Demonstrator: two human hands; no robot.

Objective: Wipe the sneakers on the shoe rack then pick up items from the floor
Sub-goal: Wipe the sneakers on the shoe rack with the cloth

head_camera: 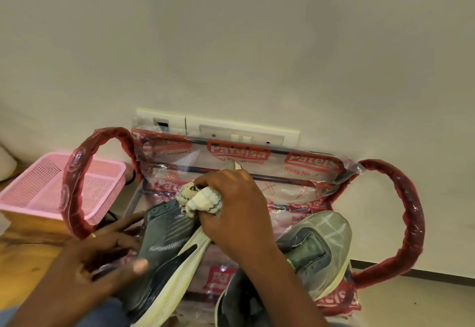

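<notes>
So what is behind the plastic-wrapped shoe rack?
A white switch plate is fixed to the wall behind the shoe rack. Its lower edge is covered by the rack's printed plastic wrap, and the wall lower down is hidden.

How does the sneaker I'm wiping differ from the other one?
The wiped sneaker is tipped on its side, held by the left hand; the other sneaker lies opening-up, unheld. The right hand presses a cloth on the wiped sneaker, not the other sneaker. The wiped sneaker looks darker than the other sneaker. Both have pale soles.
</notes>
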